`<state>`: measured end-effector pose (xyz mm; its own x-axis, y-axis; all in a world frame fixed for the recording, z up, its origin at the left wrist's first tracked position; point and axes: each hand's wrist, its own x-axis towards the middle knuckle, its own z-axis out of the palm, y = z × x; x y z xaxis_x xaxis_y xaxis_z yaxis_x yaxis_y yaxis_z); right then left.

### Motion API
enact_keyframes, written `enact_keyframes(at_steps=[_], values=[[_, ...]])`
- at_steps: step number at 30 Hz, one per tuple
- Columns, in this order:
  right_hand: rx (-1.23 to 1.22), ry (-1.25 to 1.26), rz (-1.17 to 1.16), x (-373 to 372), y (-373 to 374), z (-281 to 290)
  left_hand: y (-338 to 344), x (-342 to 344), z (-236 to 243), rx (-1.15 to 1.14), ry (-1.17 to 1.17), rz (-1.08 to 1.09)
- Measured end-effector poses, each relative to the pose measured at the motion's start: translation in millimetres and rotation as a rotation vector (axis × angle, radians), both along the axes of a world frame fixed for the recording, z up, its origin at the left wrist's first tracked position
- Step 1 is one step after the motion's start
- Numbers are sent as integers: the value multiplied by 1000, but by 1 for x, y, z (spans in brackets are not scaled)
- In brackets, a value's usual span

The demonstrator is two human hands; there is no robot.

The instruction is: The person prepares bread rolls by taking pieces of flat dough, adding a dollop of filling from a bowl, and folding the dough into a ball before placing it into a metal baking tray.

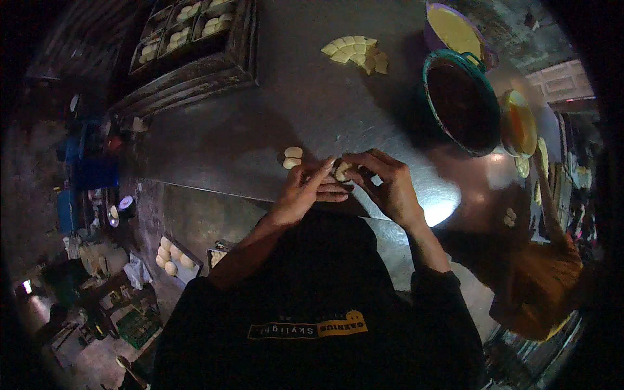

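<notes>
Both grips clamped on dough piece (342,171), left hand (305,188), right hand (389,185); near table edge (214,190); bare steel beyond.

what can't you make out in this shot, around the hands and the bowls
- Head view: the dough piece is mostly covered by the left hand and right hand; its shape and each hand's grip cannot be told.
- Head view: the contents of the dark teal-rimmed bowl are lost in shadow.
- Head view: the purple bowl is cut off by the top edge.
- Head view: the trays at top left are too dim and small to count.
</notes>
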<state>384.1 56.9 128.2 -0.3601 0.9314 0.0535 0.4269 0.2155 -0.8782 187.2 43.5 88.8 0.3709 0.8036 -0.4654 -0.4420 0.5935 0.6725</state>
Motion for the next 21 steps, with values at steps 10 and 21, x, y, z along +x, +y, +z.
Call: enact_keyframes(at_steps=[10,21], values=[[-61,87,267,18,12,-25,-10,10,10,446,334,-123],[405,-284,329,-36,-45,-60,-40,-34,-97,-34,87,202]])
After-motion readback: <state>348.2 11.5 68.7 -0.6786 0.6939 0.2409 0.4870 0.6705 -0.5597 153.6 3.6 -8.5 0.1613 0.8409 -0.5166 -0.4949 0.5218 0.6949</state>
